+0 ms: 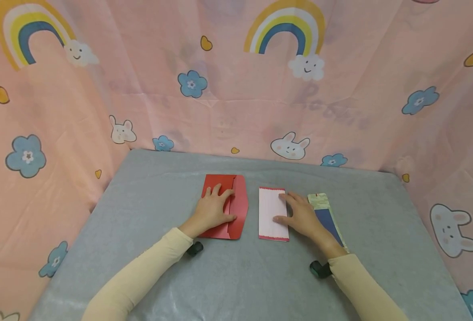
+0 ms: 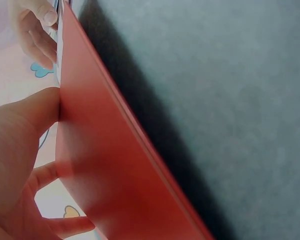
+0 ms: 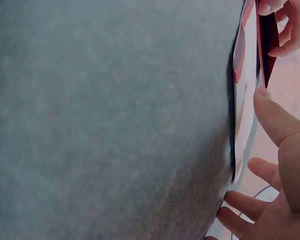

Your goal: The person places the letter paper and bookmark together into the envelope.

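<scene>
My left hand (image 1: 210, 210) rests with spread fingers on a red envelope (image 1: 240, 211), whose flap lies opened out to the right. In the left wrist view, thumb and fingertips touch the broad face of the red envelope (image 2: 110, 165). To its right lies a white folded paper (image 1: 270, 216) with red top and bottom edges. My right hand (image 1: 304, 216) is at the right side of this paper, its thumb over the face and its fingers by the right edge. The right wrist view shows the white paper (image 3: 246, 100) edge-on, nearly flat on the table.
A blue and pale green flat packet (image 1: 328, 223) lies to the right, partly behind my right hand and wrist. Everything lies on a grey covered table (image 1: 240, 281). A pink patterned curtain (image 1: 228, 116) encloses the table's back and sides.
</scene>
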Motion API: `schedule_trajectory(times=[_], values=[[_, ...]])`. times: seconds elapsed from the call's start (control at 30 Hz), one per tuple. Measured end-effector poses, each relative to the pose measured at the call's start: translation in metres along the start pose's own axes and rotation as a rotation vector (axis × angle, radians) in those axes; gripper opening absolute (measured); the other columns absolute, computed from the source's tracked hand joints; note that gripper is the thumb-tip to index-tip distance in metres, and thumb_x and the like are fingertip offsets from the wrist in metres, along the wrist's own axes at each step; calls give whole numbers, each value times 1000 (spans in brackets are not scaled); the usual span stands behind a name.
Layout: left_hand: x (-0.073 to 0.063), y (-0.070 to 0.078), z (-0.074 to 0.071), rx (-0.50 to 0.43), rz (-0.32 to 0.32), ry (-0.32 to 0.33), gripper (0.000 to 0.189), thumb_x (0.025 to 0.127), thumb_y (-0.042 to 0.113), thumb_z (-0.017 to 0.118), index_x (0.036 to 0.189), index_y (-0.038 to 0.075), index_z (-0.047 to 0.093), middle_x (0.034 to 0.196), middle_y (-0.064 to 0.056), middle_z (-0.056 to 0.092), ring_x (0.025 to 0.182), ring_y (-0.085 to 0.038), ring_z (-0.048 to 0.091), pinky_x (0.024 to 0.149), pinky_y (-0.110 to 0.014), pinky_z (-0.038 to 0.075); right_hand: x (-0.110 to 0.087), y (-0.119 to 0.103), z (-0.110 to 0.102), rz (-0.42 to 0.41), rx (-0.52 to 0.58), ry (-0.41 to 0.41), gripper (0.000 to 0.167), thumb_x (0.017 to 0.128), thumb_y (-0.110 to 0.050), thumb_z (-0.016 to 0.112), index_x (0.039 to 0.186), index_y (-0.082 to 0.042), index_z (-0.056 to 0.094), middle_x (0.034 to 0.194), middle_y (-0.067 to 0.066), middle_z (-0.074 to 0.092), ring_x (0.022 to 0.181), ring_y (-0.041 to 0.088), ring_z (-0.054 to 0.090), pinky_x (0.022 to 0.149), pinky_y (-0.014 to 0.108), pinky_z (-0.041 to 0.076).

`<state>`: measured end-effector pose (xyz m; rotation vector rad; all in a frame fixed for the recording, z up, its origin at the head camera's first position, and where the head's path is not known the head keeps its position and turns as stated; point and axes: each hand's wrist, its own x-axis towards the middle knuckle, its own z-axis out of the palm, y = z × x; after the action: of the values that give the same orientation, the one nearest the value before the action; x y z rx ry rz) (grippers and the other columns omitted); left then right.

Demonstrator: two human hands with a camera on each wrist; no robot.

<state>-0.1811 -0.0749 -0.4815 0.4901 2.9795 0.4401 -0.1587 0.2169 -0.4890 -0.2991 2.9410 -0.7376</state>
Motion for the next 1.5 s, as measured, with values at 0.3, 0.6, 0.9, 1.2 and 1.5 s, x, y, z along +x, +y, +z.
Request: schedule_trajectory(times=[0.3,0.6,0.9,1.2,1.5], values=[[-1,-1,1,-7,-2,-2,73,79,49,77,142,26,48,153,-19,39,137,-46,41,88,-55,56,0,-2,4,-5,-54,14,78,80,-36,80,145,-7,48,152,26,41,140,48,37,111,70,30],[-2,-1,-1,-7,3,-3,73,78,49,77,142,25,49,152,-19,40,137,-46,42,88,-55,57,1,-6,4,16,-10,13,74,79,-31,83,142,-6,52,144,23,48,135,44,42,110,65,35],[-2,-1,-1,-11,2,1,73,78,49,77,142,25,49,153,-19,40,138,-49,41,91,-57,55,7,-13,1,77,-6,-7,70,76,-28,85,137,-7,57,126,24,54,116,39,50,96,58,45],[-1,-2,-2,-8,8,6,73,78,48,77,142,25,50,154,-19,39,137,-51,41,91,-58,55,9,-16,-2,92,-3,-46,73,77,-28,85,139,-8,54,102,15,61,91,26,53,76,39,43],[0,-5,0,-27,23,22,72,78,50,77,142,27,51,155,-19,37,138,-50,42,88,-57,56,10,-16,-5,94,35,-94,74,79,-25,83,141,-6,49,94,12,61,79,21,53,63,28,41]])
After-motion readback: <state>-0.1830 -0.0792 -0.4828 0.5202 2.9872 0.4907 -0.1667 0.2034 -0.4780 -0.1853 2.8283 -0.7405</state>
